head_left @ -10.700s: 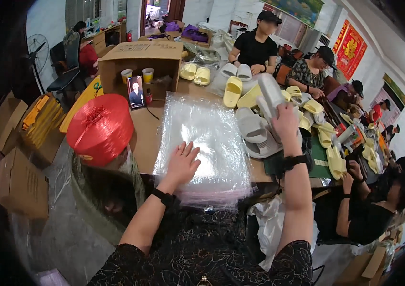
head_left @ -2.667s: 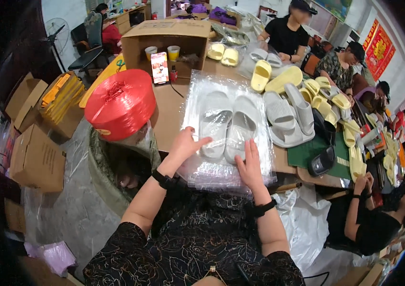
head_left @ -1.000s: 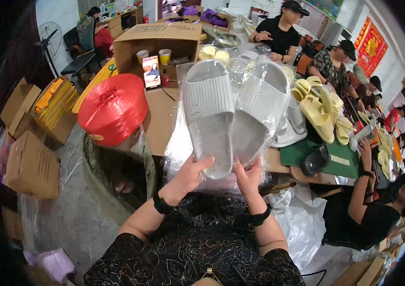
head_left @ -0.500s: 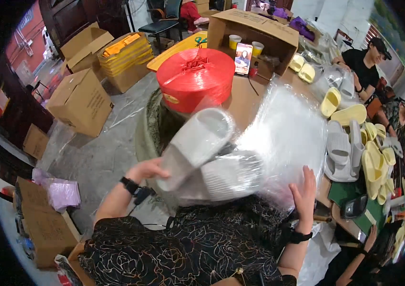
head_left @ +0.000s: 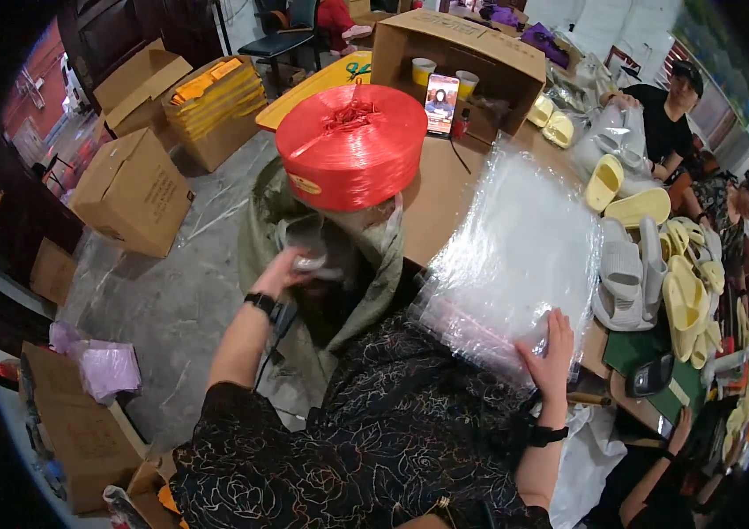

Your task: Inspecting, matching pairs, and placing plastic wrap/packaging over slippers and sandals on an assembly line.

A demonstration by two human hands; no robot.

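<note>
My left hand (head_left: 279, 270) reaches into the mouth of a green woven sack (head_left: 374, 295). Its fingers are closed on the end of a grey pair of slippers (head_left: 311, 263), blurred by motion and mostly hidden inside the sack. On a stack of clear plastic bags (head_left: 524, 247) at the table's near edge lies my right hand (head_left: 552, 353), open, thumb spread from the fingers. Beyond the sack sits a large red roll of plastic twine (head_left: 352, 150).
Grey slippers (head_left: 623, 282) and yellow slippers (head_left: 685, 300) crowd the table's right side. A phone (head_left: 440, 104) stands before an open carton (head_left: 454, 44). Cardboard boxes (head_left: 136, 192) stand on the floor at left. Other people (head_left: 665, 115) sit at far right.
My left hand has carried the bagged grey slippers left and down into the sack's mouth. The right hand has come down onto the stack of clear bags.
</note>
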